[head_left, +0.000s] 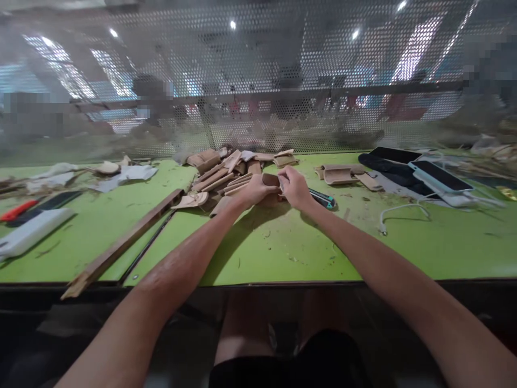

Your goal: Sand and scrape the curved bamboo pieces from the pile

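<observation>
Both of my hands meet above the green table (262, 258). Between them is a small curved brown piece (270, 181), its wide face towards me. My left hand (257, 191) grips its left side, with the thumb along the lower edge. Fingers of my right hand (294, 186) pinch the right edge; their tips are partly hidden. Just right of my right hand lies a black and teal utility knife (323, 199), partly covered by the wrist. A heap of similar brown pieces (218, 175) lies behind and left of my left hand.
A long wooden strip (125, 242) overhangs the front edge at left. More curved pieces (339, 173) lie right of the knife, near phone-like devices (440, 175) and a white cable (404, 207). A white bar-shaped object (36, 231) lies far left. Perforated mesh (258, 118) stands behind.
</observation>
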Action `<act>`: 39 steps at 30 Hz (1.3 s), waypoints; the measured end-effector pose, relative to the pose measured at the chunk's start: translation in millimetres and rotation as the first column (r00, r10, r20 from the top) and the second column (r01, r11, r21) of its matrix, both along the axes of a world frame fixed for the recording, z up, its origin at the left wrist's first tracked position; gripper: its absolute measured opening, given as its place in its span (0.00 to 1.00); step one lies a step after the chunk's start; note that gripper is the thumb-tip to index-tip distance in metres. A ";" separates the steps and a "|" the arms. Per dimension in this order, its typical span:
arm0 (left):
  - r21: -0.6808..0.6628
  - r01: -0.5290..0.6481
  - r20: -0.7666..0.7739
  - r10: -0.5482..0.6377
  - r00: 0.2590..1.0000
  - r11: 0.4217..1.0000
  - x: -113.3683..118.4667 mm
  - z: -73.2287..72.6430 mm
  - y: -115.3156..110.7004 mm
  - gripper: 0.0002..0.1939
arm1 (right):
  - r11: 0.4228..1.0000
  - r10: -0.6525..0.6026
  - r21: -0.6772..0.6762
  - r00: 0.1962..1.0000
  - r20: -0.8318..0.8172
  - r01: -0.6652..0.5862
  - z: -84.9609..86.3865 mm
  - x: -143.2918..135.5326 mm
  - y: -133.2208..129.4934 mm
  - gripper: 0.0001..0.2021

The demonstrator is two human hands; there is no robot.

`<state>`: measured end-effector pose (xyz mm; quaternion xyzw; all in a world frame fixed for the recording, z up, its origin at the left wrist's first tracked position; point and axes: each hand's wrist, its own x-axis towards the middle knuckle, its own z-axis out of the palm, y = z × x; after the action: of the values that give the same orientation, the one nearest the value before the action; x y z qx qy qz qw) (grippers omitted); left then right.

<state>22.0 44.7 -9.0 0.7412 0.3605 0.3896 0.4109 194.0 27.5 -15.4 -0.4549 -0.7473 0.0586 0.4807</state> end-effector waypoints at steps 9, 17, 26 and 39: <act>0.034 0.001 0.018 -0.002 1.000 0.999 3.0 0.4 -3.4 0.11 | 0.998 -0.066 0.030 0.995 0.079 0.064 -0.9 1.6 -1.0 0.06; 0.046 -0.028 -0.002 0.028 1.000 0.999 5.0 -1.1 -1.3 0.10 | 0.999 -0.040 0.032 0.997 0.059 0.038 1.7 1.5 -2.7 0.06; 0.024 -0.058 -0.003 0.059 0.998 0.998 8.3 8.6 -13.9 0.08 | 0.998 -0.054 0.027 0.998 0.032 0.053 0.0 0.0 -0.9 0.07; 0.065 -0.061 -0.006 0.061 0.998 0.996 8.1 6.9 -8.8 0.09 | 0.999 -0.037 -0.008 0.999 0.006 0.037 2.3 1.7 -1.8 0.05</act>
<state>30.0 35.9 -2.1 0.7444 0.3718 0.4104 0.3731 195.8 25.6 -13.1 -0.4708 -0.7399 0.0512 0.4777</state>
